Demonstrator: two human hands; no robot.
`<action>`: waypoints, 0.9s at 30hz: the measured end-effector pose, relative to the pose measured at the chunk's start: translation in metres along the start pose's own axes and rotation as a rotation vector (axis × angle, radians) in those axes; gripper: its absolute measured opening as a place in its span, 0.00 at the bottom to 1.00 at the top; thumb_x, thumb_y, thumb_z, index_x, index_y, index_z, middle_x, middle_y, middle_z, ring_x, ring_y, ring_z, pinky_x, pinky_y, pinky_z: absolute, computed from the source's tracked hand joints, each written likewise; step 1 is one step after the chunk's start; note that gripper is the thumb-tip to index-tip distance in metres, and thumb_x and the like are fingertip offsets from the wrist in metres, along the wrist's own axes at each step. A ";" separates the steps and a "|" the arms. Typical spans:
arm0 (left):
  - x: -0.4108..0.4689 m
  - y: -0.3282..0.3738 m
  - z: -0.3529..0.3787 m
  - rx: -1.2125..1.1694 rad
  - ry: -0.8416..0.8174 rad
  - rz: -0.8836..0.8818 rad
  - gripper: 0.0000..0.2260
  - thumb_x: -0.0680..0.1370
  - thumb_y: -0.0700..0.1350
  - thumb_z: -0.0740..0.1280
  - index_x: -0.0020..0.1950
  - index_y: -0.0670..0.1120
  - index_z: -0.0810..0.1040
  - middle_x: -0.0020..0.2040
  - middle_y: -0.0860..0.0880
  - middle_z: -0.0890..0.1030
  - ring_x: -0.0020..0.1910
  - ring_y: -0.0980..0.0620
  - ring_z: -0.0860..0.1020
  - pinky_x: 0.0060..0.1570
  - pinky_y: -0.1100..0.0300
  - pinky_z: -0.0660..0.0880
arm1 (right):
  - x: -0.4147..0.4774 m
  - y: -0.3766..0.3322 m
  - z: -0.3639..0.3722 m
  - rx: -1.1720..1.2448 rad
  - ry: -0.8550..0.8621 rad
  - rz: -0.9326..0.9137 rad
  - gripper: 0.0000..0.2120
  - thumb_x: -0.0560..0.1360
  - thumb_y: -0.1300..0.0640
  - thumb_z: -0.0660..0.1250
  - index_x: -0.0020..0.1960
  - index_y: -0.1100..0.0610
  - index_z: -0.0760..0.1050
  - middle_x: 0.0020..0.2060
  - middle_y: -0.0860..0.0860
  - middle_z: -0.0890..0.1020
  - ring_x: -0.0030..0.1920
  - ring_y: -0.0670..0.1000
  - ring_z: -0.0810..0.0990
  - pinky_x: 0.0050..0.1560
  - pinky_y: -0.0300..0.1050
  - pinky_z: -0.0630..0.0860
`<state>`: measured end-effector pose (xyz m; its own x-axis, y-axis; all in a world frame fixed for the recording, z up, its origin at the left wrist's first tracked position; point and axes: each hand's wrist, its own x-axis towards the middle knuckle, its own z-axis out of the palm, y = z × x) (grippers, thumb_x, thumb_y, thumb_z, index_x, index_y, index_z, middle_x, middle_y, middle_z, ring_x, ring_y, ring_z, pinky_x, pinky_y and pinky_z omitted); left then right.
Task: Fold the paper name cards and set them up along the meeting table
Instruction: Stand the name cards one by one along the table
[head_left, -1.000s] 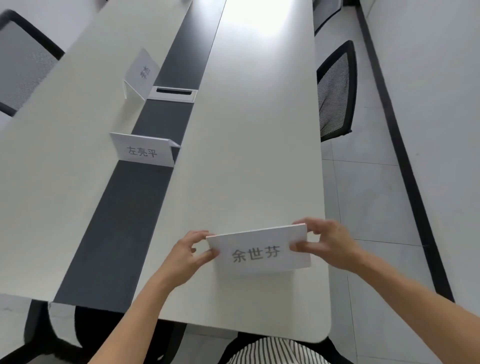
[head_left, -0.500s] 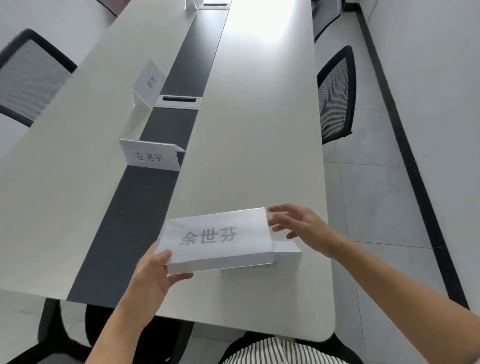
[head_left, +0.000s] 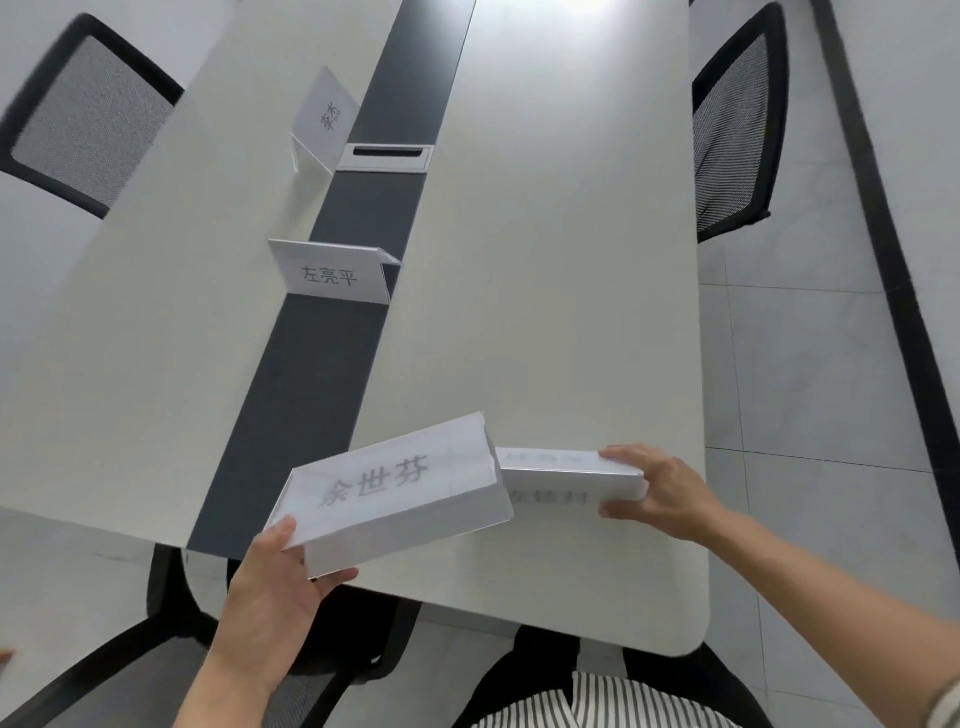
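While your left hand (head_left: 275, 587) grips the lifted card (head_left: 395, 488) by its near left corner, thumb laid flat on the printed face and the other fingers curled under its lower fold, the card hangs tilted above the near edge of the table (head_left: 571, 260). Its right end is higher and farther from you than the held corner. Just beside that right end, your right hand (head_left: 660, 493) pinches the second card (head_left: 566, 470): your fingers (head_left: 618, 454) lie over the top ridge at its right end and your thumb presses the near face, so the card sits between them, low over the white table top. Whether its base touches the surface you cannot tell, and its print is too faint to read. Farther up, the middle card (head_left: 332, 273) stands folded across the dark strip (head_left: 311, 395) running down the table's centre, its printed face towards you. Beyond it lies a cable hatch (head_left: 384, 156), with the far card (head_left: 324, 119) standing just to its left, turned sideways. A mesh-backed left chair (head_left: 88, 114) and right chair (head_left: 732, 124) flank the table.
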<state>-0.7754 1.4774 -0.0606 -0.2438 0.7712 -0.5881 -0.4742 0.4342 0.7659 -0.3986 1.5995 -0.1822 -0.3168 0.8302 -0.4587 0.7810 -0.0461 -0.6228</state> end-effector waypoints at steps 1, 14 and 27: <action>0.000 0.001 0.002 -0.002 -0.002 0.005 0.16 0.80 0.48 0.54 0.59 0.49 0.79 0.55 0.46 0.82 0.51 0.47 0.79 0.37 0.54 0.81 | -0.001 -0.001 -0.003 0.013 0.007 -0.017 0.34 0.61 0.39 0.77 0.65 0.45 0.74 0.59 0.41 0.78 0.59 0.47 0.76 0.57 0.48 0.74; 0.001 0.031 0.082 -0.085 -0.150 0.153 0.16 0.79 0.52 0.55 0.58 0.47 0.76 0.54 0.45 0.81 0.47 0.48 0.82 0.38 0.53 0.80 | -0.056 -0.044 -0.109 0.770 0.223 -0.064 0.27 0.64 0.46 0.73 0.58 0.58 0.76 0.51 0.56 0.85 0.51 0.55 0.85 0.52 0.52 0.81; -0.031 -0.052 0.276 -0.068 -0.262 0.153 0.15 0.70 0.56 0.66 0.52 0.50 0.79 0.47 0.47 0.82 0.41 0.50 0.83 0.34 0.55 0.79 | -0.181 0.123 -0.212 0.982 0.415 0.135 0.24 0.62 0.45 0.71 0.54 0.56 0.79 0.47 0.52 0.87 0.47 0.53 0.85 0.44 0.44 0.80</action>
<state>-0.5097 1.5593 -0.0106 -0.0946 0.9226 -0.3739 -0.5062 0.2788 0.8161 -0.1308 1.5608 -0.0416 0.0912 0.9003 -0.4257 -0.0364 -0.4242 -0.9048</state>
